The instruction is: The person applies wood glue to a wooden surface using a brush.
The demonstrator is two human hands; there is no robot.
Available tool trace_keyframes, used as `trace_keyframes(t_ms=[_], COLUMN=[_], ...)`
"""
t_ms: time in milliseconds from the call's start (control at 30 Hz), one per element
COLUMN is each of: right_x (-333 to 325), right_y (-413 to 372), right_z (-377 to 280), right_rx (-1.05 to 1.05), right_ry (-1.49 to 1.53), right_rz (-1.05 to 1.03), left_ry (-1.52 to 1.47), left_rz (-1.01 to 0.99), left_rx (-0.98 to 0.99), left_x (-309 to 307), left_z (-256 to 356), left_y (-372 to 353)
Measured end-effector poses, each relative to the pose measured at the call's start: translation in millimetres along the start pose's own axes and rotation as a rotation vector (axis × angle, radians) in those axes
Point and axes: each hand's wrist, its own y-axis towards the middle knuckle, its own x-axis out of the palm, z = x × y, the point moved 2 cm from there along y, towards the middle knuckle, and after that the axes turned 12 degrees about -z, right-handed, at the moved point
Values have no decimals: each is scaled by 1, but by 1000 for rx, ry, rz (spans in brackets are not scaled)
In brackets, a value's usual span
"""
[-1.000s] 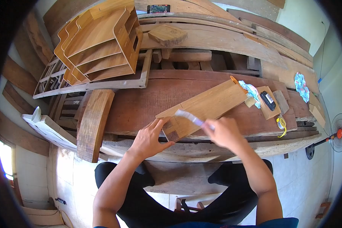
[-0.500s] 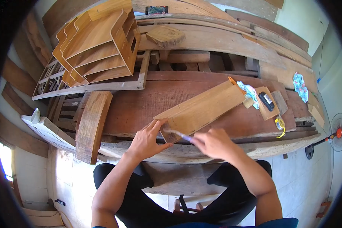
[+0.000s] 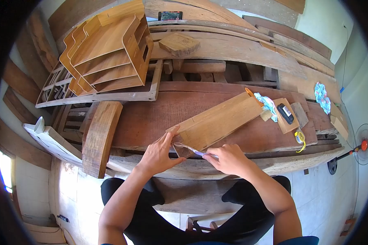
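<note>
A long tan wooden board (image 3: 218,120) lies at a slant on the reddish-brown plank in front of me. My left hand (image 3: 157,155) rests at its near left end, fingers spread and thumb apart along the edge. My right hand (image 3: 229,159) is closed around a slim, brush-like tool (image 3: 197,152) with a pale and purple handle. The tool points left, its tip at the board's near end beside my left fingers. I cannot make out the tip's exact kind.
A tiered wooden organizer (image 3: 106,49) stands at the back left. A thick wood block (image 3: 102,136) lies left of the board. To the right are a crumpled blue cloth (image 3: 267,107), a black device (image 3: 285,113) and a tape measure (image 3: 299,136). A fan (image 3: 363,145) stands far right.
My right hand has shifted slightly down, and the tool now lies at a flatter angle. My left hand and the board have stayed nearly in place; the view has tilted slightly.
</note>
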Motion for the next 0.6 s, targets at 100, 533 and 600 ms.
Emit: trace_keyframes(t_ms=[100, 533, 600], right_x=[-11, 16, 7], right_y=[7, 1, 10], right_z=[30, -8, 6], right_rx=[371, -49, 180], right_ry=[-49, -91, 6], right_rz=[69, 51, 49], left_ry=[11, -20, -22], left_rz=[-9, -8, -12], left_rx=[-15, -1, -1], left_x=[0, -2, -1], left_z=[1, -1, 0], left_y=[0, 1, 0])
